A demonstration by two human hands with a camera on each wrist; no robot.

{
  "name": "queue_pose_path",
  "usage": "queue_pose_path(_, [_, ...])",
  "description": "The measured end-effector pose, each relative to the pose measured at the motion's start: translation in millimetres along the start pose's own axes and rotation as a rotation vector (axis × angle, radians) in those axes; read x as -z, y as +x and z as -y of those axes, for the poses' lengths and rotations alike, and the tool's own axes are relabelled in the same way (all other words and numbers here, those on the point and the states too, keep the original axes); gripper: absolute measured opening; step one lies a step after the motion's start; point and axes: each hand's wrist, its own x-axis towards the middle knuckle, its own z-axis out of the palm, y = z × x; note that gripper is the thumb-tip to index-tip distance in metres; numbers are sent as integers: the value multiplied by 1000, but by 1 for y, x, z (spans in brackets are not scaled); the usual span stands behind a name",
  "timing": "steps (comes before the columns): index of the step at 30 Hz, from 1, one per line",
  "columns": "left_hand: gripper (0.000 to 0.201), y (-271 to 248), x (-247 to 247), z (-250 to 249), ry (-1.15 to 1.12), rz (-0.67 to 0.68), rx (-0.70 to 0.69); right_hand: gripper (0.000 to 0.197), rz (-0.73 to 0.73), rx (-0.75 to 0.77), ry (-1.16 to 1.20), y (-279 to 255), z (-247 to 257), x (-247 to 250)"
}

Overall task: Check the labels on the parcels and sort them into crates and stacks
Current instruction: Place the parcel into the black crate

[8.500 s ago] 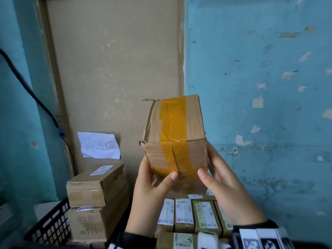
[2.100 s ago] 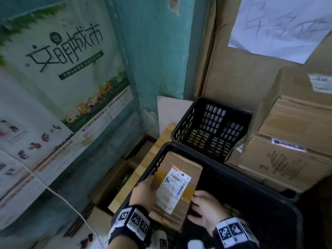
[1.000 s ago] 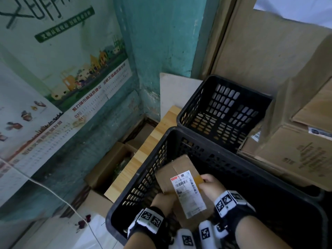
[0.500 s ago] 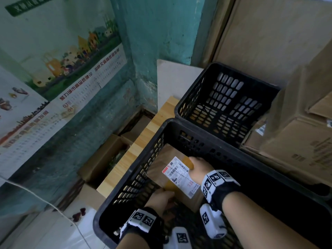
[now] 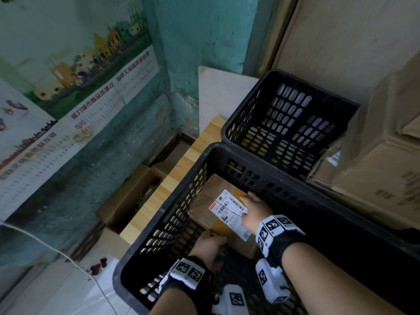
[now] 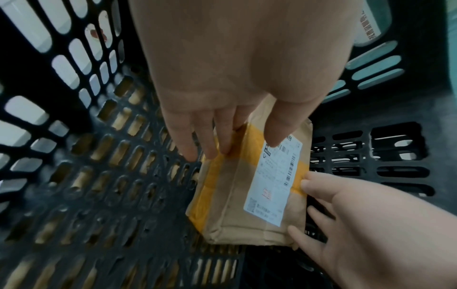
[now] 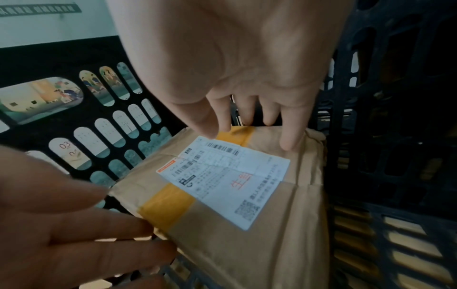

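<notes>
Two black slotted crates stand one behind the other on a pale wooden board (image 5: 175, 176). The far crate (image 5: 229, 126) shows only its own perforated floor from the head view, and brown cartons (image 5: 375, 169) are stacked against its right side. The near crate (image 5: 172, 201) holds a single brown parcel (image 5: 204, 205), lying flat on the crate floor in the far left corner, with yellow tape across it and its white shipping label (image 5: 229, 211) facing up. The left hand (image 5: 210, 246) is at the parcel's near edge, fingers (image 6: 197, 140) straight and relaxed, their tips touching the taped side rather than curling round it. The right hand (image 5: 254, 211) lies over the parcel's right part, its fingers (image 7: 289, 135) also straight, the tips resting on the top face just beside the label. Neither hand grips the parcel; both merely touch it.
</notes>
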Motion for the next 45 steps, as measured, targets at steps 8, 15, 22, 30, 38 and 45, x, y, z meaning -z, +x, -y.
queue_pose_path(8, [41,-11,-4,-9,227,-70,-97,51,-28,-43,1,-28,10,21])
queue_pose_path(15, [39,-47,0,-39,531,-206,-255,60,-27,-27,-15,-71,24,49])
queue_pose_path(22, [20,-130,-4,-75,669,-271,-421,65,-111,81,-32,-138,42,87])
queue_pose_path(30, [43,-257,-54,-76,650,-360,-699,55,-325,224,6,-252,10,126])
queue_pose_path(38, [40,-375,-208,-12,651,-243,-1038,55,-512,186,81,-412,-137,154])
queue_pose_path(45, [38,-433,-370,91,674,28,-1120,61,-687,-54,185,-541,-321,147])
